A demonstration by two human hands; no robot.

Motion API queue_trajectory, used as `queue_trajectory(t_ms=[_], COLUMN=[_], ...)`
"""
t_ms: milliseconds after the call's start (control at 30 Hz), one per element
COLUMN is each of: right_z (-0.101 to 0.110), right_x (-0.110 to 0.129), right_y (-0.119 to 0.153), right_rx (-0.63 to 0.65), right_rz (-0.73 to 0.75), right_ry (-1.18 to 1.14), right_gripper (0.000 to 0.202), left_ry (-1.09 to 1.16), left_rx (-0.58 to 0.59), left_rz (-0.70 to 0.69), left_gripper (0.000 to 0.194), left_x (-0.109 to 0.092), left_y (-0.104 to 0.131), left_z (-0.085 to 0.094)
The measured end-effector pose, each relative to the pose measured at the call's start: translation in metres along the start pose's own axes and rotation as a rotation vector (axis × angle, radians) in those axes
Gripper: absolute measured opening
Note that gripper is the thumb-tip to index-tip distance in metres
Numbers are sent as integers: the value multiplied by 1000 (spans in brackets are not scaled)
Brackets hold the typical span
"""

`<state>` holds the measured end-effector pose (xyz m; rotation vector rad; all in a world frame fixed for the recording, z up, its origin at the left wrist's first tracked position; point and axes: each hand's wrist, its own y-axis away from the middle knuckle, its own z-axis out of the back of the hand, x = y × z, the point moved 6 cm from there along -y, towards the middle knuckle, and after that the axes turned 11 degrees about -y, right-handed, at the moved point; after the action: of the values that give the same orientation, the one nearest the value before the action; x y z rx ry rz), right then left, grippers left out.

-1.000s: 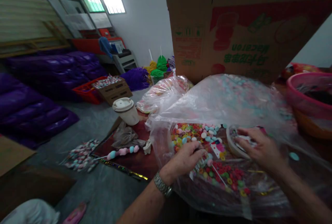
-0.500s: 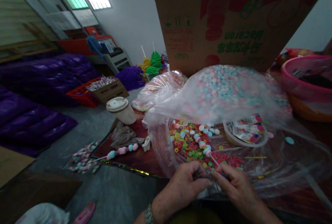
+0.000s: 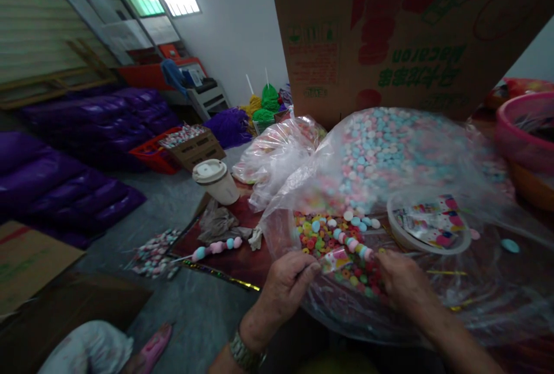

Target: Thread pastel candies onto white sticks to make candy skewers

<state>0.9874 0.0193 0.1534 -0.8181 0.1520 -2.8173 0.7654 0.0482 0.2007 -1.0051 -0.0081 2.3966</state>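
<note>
My left hand [image 3: 291, 281], a watch on its wrist, is closed with thumb and finger pinching the end of a small clear wrapper with a pink printed label [image 3: 336, 260]. My right hand [image 3: 401, 280], a little blurred, is closed round the lower end of a candy skewer [image 3: 352, 244] of pink, blue and white pieces. The skewer points up and left, above colourful ring candies [image 3: 312, 241] on clear plastic. Wrapper and skewer lie close together; whether they touch I cannot tell. Just beyond is a round clear tub [image 3: 392, 212] holding printed wrappers.
A large bag of pastel candies [image 3: 381, 143] slumps behind the work spot, before a tall cardboard box [image 3: 320, 22]. On the left stand a lidded cup [image 3: 223, 184] and another candy skewer [image 3: 216, 248] at the table edge. A pink basin [image 3: 515, 120] is at right.
My hands have moved apart. The printed wrapper now shows at my left fingers, and my right hand has shifted right with the skewer. The view has turned slightly left.
</note>
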Motion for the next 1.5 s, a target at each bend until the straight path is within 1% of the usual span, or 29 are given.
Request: queue_trajectory(t_ms=[33,100,167,200,267,367,500,600,767,833,900,967,1067,1133,1167,1267,1367,1433,1500], right_z=[13,46,78,91,107,116,117,116,112,111,109,106,99,96,95,93,88,76,57], right_x=[0,2,5,9,19,32,38,36,38,38,38,40,46,49,49,45,41,38,31], right_y=[5,18,31,36,42,43,43,42,37,35,33,31,27,24,21,16,14,14,17], right_rx=[-65,-216,-317,-342,-341,-319,-280,-215,-137,-131,-114,-68,3,41,62,133,201,239,286], right_rz=[78,238,326,354,411,495,575,564,538,529,522,523,538,536,528,495,468,433,338], right_ry=[-43,-124,-128,-106,-45,70,145,133,87,85,98,121,146,154,162,199,194,141,47], right_gripper=[24,22,20,18,18,22,26,26,24,23,24,26,28,26,25,28,28,24,20], left_ry=[-9,-24,-35,-36,-30,-31,-82,-115,-81,-98,-149,-185,-79,11,34,69,-19,-147,-226], left_rx=[-16,-32,-23,-13,8,34,79,95,150,187,245,321,475,569,597,619,608,617,637], left_rz=[-23,-67,-110,-132,-169,-199,-225,-237,-263,-275,-286,-273,-229,-194,-177,-171,-220,-269,-324], left_gripper=[31,30,29,28,28,31,31,32,37,44,53,47,35,35,36,45,66,74,77], left_x=[0,-3,-8,-11,-16,-23,-26,-29,-37,-40,-43,-45,-49,-52,-54,-59,-64,-66,-67], left_y=[0,-2,-5,-7,-12,-16,-19,-21,-23,-23,-24,-25,-26,-27,-28,-35,-45,-51,-53], left_z=[4,9,12,13,13,14,15,13,-2,-10,-20,-30,-45,-53,-55,-54,-56,-66,-80])
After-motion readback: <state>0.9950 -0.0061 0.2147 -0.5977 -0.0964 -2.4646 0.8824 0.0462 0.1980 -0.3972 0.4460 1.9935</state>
